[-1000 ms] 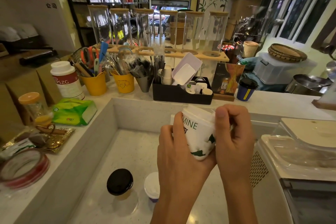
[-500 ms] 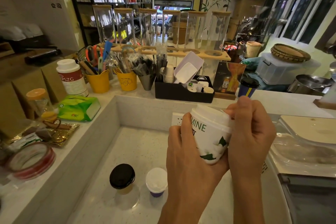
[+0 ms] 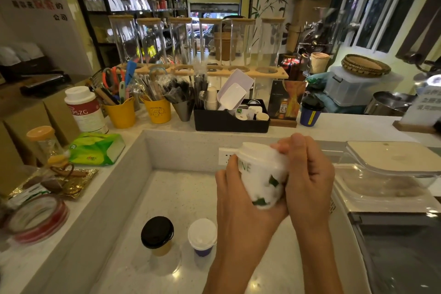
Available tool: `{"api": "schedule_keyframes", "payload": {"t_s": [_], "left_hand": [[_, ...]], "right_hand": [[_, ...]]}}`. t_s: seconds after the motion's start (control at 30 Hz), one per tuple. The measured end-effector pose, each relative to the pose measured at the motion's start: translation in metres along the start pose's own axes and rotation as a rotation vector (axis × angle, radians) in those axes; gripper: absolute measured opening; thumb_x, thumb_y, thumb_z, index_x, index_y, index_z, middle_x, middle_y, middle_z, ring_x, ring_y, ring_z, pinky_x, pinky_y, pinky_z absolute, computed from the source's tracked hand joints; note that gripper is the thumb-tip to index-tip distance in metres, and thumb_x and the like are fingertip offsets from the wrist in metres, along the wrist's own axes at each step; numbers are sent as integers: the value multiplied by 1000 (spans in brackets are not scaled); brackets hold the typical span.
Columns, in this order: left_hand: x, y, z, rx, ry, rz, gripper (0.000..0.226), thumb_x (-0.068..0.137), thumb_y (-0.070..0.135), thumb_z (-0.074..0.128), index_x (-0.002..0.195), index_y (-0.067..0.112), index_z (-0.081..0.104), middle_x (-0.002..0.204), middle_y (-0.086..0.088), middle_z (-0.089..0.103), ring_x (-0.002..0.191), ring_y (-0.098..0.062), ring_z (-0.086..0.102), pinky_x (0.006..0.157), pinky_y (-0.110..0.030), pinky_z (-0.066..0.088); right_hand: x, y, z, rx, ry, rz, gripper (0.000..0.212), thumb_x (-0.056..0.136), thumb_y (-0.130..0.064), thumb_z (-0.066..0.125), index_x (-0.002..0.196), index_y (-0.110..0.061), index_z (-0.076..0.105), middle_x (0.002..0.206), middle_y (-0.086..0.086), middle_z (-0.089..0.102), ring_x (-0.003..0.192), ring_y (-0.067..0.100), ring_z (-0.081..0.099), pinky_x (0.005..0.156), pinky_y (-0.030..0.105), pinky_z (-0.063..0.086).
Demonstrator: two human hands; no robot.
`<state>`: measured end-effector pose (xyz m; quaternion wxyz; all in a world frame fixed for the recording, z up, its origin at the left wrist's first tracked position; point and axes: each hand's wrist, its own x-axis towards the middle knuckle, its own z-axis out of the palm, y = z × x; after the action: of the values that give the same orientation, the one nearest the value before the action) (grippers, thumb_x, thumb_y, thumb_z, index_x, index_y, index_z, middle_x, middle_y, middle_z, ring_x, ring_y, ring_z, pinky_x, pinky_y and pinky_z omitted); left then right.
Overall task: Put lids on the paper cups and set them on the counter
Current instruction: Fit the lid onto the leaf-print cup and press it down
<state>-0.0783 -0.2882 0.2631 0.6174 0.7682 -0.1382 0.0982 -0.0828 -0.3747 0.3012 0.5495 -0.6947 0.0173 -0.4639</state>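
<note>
A white paper cup (image 3: 261,179) with green leaf print and green letters is held in the air over the lower work surface. A white lid (image 3: 256,151) sits on its rim. My left hand (image 3: 238,200) wraps the cup's body from the left. My right hand (image 3: 307,174) grips the right side, thumb on the lid's edge. On the lower surface stand a tan cup with a black lid (image 3: 157,235) and a blue cup with a white lid (image 3: 202,236). A blue cup with a black lid (image 3: 310,112) stands on the upper counter (image 3: 346,126).
On the upper counter are a black organiser box (image 3: 229,122), yellow pots of utensils (image 3: 120,112), a white canister (image 3: 83,108) and a green tissue pack (image 3: 97,149). Tape rolls (image 3: 35,217) lie at the left. A clear lidded machine (image 3: 391,174) stands close on the right.
Both hands and the white cup have drifted a little right and up. My right thumb has shifted along the lid's edge. The cups on the lower surface have stayed put.
</note>
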Motion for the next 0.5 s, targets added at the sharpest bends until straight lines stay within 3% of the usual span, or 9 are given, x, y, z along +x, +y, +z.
{"api": "schedule_keyframes", "payload": {"t_s": [0.1, 0.17, 0.23, 0.37, 0.5], "left_hand": [[8, 2, 0, 10, -26, -25, 101, 50, 58, 80, 135, 37, 30, 113, 21, 37, 102, 1, 51, 76, -14, 52], [10, 3, -2, 43, -49, -8, 100, 47, 60, 79, 132, 46, 27, 106, 32, 33, 99, 3, 51, 74, -19, 55], [9, 5, -3, 43, -46, 7, 100, 44, 63, 77, 130, 48, 28, 111, 39, 31, 100, 7, 50, 71, -15, 53], [6, 5, -7, -11, -31, -28, 99, 44, 69, 69, 131, 38, 34, 114, 26, 42, 103, 16, 46, 66, 2, 43], [7, -4, -17, -40, -18, -83, 94, 54, 58, 81, 133, 35, 35, 119, 17, 48, 105, 0, 54, 68, -2, 44]], "right_hand": [[-7, 0, -8, -67, -137, 49, 29, 94, -46, 40, 104, -34, 66, 107, -11, 66, 107, 16, 58, 89, 40, 49], [-5, -3, -12, -113, -189, 55, 26, 90, -48, 48, 109, -38, 63, 111, -17, 63, 111, 12, 56, 92, 39, 48], [-2, -7, -14, -139, -192, 53, 24, 86, -49, 53, 106, -40, 63, 109, -18, 62, 110, 10, 55, 91, 36, 49], [-1, -19, -4, -192, -195, 13, 21, 86, -46, 52, 99, -35, 64, 99, -17, 62, 100, 10, 58, 85, 32, 48], [-4, -26, 12, -232, -287, 64, 20, 87, -44, 56, 101, -33, 65, 99, -20, 61, 102, 4, 55, 89, 31, 47]]}}
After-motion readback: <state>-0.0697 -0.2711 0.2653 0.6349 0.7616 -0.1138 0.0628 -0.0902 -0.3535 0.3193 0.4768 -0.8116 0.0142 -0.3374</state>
